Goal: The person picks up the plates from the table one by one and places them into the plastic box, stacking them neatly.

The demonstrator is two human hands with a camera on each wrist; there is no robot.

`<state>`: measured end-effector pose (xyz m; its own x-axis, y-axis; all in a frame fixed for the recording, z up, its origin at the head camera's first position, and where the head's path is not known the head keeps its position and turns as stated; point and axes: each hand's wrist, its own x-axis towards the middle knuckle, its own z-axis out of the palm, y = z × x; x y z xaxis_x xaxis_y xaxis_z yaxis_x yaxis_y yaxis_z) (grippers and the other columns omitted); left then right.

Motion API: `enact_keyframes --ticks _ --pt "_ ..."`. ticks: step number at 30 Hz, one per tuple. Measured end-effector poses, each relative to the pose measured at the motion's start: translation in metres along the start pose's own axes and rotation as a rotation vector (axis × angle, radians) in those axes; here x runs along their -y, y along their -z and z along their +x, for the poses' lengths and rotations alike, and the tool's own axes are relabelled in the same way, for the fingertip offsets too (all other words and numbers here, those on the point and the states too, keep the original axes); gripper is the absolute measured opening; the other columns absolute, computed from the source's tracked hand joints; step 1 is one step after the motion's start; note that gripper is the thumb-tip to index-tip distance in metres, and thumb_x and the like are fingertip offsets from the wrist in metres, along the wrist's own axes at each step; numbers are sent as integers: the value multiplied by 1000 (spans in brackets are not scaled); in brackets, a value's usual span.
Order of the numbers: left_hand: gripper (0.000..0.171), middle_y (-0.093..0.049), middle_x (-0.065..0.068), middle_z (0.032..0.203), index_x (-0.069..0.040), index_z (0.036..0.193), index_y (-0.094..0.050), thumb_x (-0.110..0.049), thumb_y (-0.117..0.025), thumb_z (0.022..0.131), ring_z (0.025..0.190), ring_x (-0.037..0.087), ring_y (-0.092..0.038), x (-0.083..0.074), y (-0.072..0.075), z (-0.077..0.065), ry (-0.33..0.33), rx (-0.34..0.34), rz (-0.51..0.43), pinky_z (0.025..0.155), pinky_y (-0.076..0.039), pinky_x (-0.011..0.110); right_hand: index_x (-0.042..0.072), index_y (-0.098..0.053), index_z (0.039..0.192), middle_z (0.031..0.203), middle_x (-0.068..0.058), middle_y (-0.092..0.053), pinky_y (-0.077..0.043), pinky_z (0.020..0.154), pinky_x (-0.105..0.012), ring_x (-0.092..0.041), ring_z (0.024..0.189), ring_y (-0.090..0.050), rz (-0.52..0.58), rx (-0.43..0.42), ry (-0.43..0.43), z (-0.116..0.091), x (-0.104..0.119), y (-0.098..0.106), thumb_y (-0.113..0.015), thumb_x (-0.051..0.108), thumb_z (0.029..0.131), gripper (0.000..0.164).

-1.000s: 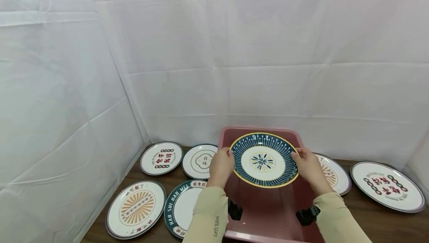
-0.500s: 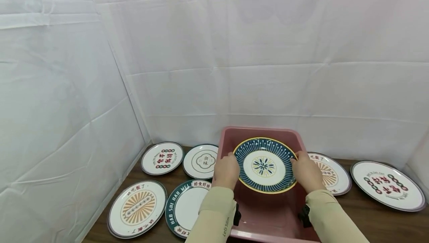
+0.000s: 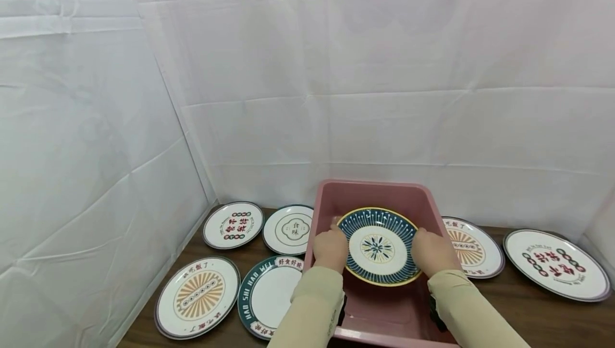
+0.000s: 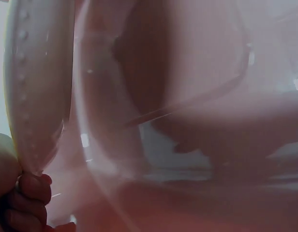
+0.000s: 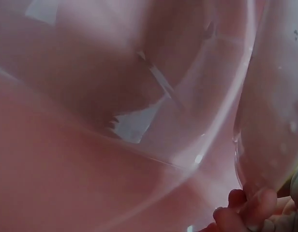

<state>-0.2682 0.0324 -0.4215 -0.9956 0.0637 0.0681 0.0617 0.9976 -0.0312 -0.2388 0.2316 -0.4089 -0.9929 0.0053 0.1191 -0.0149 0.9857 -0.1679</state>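
One blue-bordered, yellow-rimmed plate [image 3: 377,249] over the pink tub [image 3: 379,313] floor, left hand [image 3: 330,248] and right hand [image 3: 434,252] curled on opposite edges; best kept level, knuckles clear of tub walls.

Between my left hand [image 3: 330,248] and right hand [image 3: 434,252] I hold a plate [image 3: 377,246] over the tub [image 3: 384,313]. Left of the tub lie four plates [image 3: 197,298], one near the table's [image 3: 552,326] far left corner; two more plates [image 3: 557,266] lie right.
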Motion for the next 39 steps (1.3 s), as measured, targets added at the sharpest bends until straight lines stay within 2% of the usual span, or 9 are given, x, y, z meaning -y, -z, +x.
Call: enact_keyframes --ticks 6,12,17,27,35,39 --pt "37 -67 8 86 0 126 -52 -22 -46 97 73 18 -63 -4 -10 2 3 27 16 58 -52 33 -17 -53 94 73 -21 -57 -49 61 -49 -34 67 -59 -5 40 -36 3 1 -8 -41 -1 88 21" --pt "41 -66 8 88 0 127 -52 -25 -50 95 74 18 -63 -5 -13 2 -3 74 -1 59 -52 33 -14 -54 89 74 -19 -56 -49 62 -49 -34 70 -59 -12 87 -49 5 0 -16 -44 0 88 17" --pt "38 -65 8 86 2 117 -57 -25 -55 91 75 17 -63 -4 -13 -2 -17 80 -14 59 -51 32 -13 -54 87 75 -20 -57 -49 63 -49 -33 72 -59 2 113 -37 5 2 -20 -45 -1 87 15" --pt "44 -66 8 89 3 122 -55 -28 -56 90 72 17 -62 -6 -13 -4 -52 121 23 57 -51 32 -15 -55 87 77 -23 -58 -49 64 -50 -36 74 -60 -18 82 -25 1 4 -21 -46 -2 86 16" --pt "43 -65 7 98 1 121 -56 -29 -55 90 76 17 -62 -6 -20 0 -66 127 54 58 -51 32 -8 -61 79 75 -20 -61 -50 56 -48 -31 66 -61 33 87 -50 -2 7 -17 -46 -2 86 17" --pt "42 -64 7 102 0 122 -55 -28 -55 91 77 17 -62 -7 -19 0 -70 128 68 58 -51 32 -9 -62 81 75 -21 -61 -50 56 -48 -31 67 -61 38 77 -38 -3 8 -15 -44 -2 88 19"
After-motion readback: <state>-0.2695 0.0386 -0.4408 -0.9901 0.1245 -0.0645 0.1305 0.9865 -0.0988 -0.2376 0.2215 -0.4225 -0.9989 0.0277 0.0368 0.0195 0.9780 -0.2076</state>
